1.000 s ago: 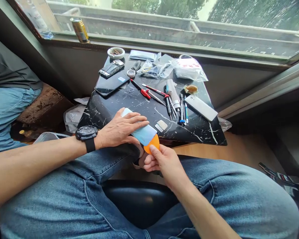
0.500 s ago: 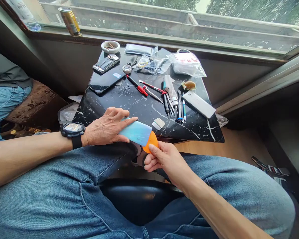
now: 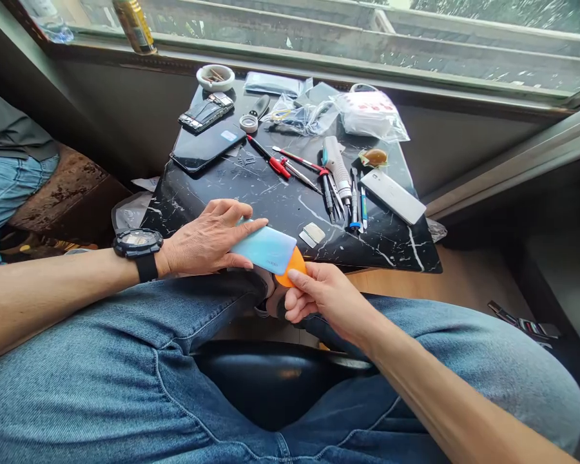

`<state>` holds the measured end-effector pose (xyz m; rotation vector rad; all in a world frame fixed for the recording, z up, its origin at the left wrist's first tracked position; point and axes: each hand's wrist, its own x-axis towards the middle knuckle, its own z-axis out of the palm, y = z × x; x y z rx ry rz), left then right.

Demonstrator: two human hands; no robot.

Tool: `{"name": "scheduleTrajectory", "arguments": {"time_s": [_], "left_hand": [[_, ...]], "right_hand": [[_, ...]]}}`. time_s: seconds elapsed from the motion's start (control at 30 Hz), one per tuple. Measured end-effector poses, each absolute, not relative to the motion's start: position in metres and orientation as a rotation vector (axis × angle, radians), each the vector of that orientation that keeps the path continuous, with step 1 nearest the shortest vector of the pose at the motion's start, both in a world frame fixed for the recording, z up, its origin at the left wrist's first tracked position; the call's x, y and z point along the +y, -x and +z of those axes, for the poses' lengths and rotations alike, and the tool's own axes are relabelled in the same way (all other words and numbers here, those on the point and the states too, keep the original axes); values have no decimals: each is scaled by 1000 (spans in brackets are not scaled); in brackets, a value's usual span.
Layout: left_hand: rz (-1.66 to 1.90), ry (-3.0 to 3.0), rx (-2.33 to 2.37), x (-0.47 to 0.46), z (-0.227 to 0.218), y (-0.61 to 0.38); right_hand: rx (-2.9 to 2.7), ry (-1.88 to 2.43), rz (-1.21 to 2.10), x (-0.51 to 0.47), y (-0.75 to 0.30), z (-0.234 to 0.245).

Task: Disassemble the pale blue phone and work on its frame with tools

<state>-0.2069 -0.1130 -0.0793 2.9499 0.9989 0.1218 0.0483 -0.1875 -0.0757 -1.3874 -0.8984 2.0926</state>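
Observation:
My left hand [image 3: 215,235] grips a pale blue, iridescent smartphone [image 3: 265,248] by its left end, thumb on the near edge and fingers over the far side. The phone lies back side up near the front edge of the black table. Between the thumb and fingers of my right hand [image 3: 319,290] is a thin, rounded orange plastic pry pick [image 3: 292,267]. It meets the phone's right end; whether its edge is inside the seam is hidden. Just beyond the phone lies a small whitish pad [image 3: 312,234].
On the marbled black table [image 3: 212,187] are a dark phone [image 3: 207,148], an opened phone [image 3: 206,113], a white phone [image 3: 393,196], a red pen [image 3: 268,156], several tools around a grey electric screwdriver [image 3: 337,169], plastic bags [image 3: 370,115] and an ashtray [image 3: 215,78]. Another person's leg [image 3: 17,187] is at left.
The view has tilted down slightly, so the table and things sit a little higher or further right. Both hands keep their grips, with the pick still at the phone's right end.

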Motion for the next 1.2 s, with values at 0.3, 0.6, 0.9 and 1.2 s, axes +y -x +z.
{"name": "scheduleTrajectory", "arguments": {"time_s": [0.3, 0.6, 0.9, 1.2], "left_hand": [[116, -2992, 918, -111, -84, 210], [116, -2970, 947, -112, -81, 209], [105, -2944, 961, -113, -75, 208], [161, -2889, 909, -114, -74, 209]], "right_hand": [[-1021, 1433, 2200, -175, -48, -65], [-763, 1518, 1955, -204, -22, -71], [-1064, 1237, 2255, -185, -71, -80], [-1097, 1360, 2255, -192, -62, -72]]}}
